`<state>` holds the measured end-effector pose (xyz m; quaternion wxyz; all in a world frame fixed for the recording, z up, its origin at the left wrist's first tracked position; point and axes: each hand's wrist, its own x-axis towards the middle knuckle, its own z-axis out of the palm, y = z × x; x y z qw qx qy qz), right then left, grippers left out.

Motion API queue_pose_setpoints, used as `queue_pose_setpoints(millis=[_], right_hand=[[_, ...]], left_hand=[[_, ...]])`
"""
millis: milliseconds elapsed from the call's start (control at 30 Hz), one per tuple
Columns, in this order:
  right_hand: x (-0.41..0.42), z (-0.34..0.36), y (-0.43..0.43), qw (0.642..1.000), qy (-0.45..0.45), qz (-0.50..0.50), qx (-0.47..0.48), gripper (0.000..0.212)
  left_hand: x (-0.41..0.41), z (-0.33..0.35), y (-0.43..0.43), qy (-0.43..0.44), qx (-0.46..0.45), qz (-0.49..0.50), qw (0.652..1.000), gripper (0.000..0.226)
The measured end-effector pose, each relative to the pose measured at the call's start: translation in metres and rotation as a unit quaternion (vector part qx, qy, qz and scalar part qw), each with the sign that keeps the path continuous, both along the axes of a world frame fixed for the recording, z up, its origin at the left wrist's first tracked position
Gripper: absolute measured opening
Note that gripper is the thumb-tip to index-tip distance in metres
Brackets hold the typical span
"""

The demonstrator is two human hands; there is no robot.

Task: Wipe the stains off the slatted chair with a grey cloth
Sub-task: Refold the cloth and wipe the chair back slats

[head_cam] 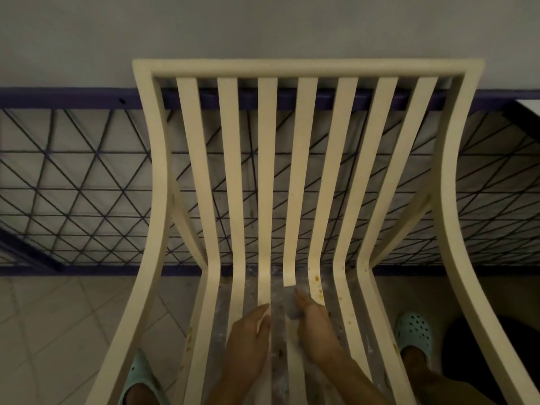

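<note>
A cream slatted chair [306, 68] fills the view, its back slats running down into the seat. Brown stains [317, 280] dot the slat right of centre near the seat bend, and smaller specks mark the slats further right. My right hand [314, 325] presses a grey cloth [293, 309] against a middle seat slat; only a small bunched part of the cloth shows. My left hand [251, 343] rests on the neighbouring slat to the left, fingers curled around its edge.
A dark metal lattice fence [73, 185] with a purple rail stands behind the chair against a grey wall. Beige floor tiles [58, 331] lie at the left. My feet in mint clogs [415, 331] flank the seat. A dark round object [482, 346] sits at the right.
</note>
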<state>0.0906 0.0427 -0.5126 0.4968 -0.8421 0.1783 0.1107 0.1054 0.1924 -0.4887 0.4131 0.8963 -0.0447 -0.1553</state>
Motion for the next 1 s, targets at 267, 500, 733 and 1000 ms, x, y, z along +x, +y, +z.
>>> queue_pose_setpoints(millis=[267,500,733,1000], right_hand=[[0.052,0.14,-0.03,0.948,-0.294,0.048,-0.108,0.054],[0.163,0.254,-0.068,0.831,-0.456,0.144,-0.284,0.057],[0.186,0.236,-0.085,0.78,-0.427,0.194,-0.415,0.072],[0.181,0.193,-0.07,0.798,-0.406,0.2,-0.397,0.074]], left_hand=[[0.075,0.061,-0.011,-0.021,-0.117,0.076,0.99,0.024],[0.146,0.148,-0.038,-0.117,-0.212,0.117,0.963,0.028],[0.163,0.158,-0.055,-0.056,-0.272,0.102,0.955,0.045],[0.19,0.141,-0.06,-0.041,-0.302,0.11,0.946,0.049]])
